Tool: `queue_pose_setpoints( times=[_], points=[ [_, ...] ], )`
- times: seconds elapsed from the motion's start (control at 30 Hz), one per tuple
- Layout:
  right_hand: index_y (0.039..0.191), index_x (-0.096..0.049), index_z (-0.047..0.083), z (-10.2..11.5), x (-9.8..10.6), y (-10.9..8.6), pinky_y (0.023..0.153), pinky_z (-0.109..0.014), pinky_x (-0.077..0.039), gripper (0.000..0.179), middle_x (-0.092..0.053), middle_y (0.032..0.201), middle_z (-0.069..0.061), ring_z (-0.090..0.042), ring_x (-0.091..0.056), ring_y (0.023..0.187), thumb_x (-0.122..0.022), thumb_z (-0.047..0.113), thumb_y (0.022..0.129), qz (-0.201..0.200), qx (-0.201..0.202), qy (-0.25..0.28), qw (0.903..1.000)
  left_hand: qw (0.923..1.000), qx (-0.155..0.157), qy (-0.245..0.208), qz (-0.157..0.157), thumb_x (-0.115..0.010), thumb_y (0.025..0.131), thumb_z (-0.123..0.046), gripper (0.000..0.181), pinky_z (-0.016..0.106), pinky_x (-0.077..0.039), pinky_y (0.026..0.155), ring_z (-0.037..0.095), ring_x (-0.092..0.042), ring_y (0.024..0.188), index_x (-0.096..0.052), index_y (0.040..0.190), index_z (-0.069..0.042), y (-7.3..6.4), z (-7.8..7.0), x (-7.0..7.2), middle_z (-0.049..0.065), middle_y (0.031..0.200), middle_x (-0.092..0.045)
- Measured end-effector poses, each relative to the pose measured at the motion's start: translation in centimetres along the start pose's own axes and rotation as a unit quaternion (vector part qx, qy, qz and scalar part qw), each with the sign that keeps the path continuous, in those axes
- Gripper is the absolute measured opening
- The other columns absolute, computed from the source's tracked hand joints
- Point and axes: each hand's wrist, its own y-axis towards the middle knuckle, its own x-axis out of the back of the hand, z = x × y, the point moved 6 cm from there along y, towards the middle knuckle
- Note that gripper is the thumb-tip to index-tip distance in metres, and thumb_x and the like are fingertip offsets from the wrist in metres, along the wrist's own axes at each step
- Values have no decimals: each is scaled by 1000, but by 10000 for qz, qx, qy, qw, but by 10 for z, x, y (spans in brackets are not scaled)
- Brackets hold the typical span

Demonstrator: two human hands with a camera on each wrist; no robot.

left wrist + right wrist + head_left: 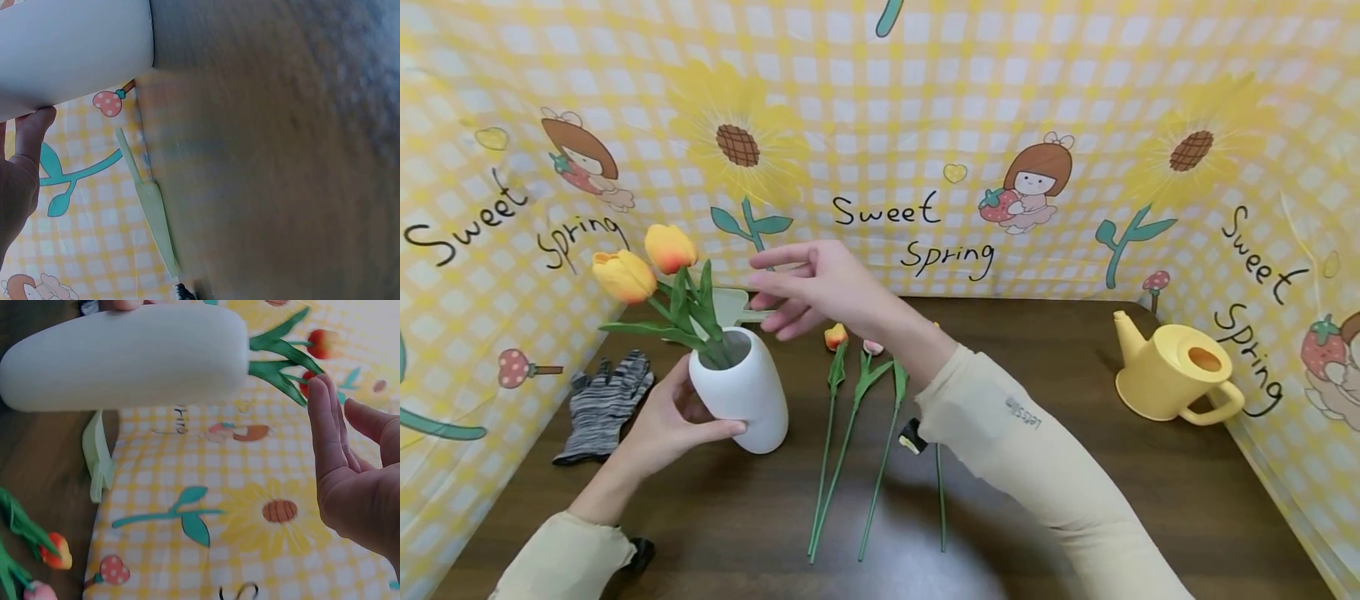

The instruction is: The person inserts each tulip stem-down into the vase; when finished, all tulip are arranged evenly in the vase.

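A white vase [748, 404] stands on the brown table, holding two yellow-orange tulips [625, 277] that lean left over its rim. My left hand [662, 421] grips the vase's lower body from the left, thumb across the near side; the left wrist view shows the vase wall [75, 53] against the fingers. To the right of the flowers and above the rim, my right hand [816, 287] is raised with its fingers extended and nothing in it. In the right wrist view its fingertips appear near the tulip leaves [284, 347]; whether they touch cannot be told.
Several loose tulips [853, 400] lie right of the vase, partly under the right forearm. A yellow watering can [1176, 375] stands at the right. A grey striped glove [606, 408] lies at the left, and a pale green shovel-shaped tool [153, 215] is behind the vase by the patterned cloth.
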Motion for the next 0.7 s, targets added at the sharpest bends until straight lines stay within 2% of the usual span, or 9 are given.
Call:
queue_pose_setpoints(
  times=[0.2,0.3,0.5,0.7],
  points=[
    [133,-64,7,-10,33,-32,72,-53,-60,38,-74,99,-20,-34,-74,80,-67,24,100,-233,30,-128,9996,10000,23,-23,-31,-85,72,14,93,32,-61,75,17,-70,102,-42,149,-13,-4,-1,5,10,130,-57],
    [132,-65,6,-28,54,-51,72,-55,-60,36,-73,99,-21,-30,-74,78,-67,23,100,-454,-99,-169,9988,10000,48,-46,19,-85,72,13,92,33,-61,75,17,-70,102,-42,150,-13,-5,-1,3,10,130,-58],
    [133,-63,3,-69,93,-86,71,-51,-61,40,-72,101,-21,-26,-73,77,-68,24,100,-915,-544,-230,9941,9999,71,-128,64,-85,73,12,93,35,-61,76,18,-70,105,-42,150,-14,-3,2,-1,11,131,-57],
    [137,-58,0,-110,120,-116,70,-46,-62,46,-73,104,-17,-27,-73,79,-69,24,99,-1227,-900,-168,9882,9998,20,-149,106,-86,72,12,93,35,-62,77,19,-69,106,-41,150,-14,-1,4,-2,11,132,-57]
  ],
)
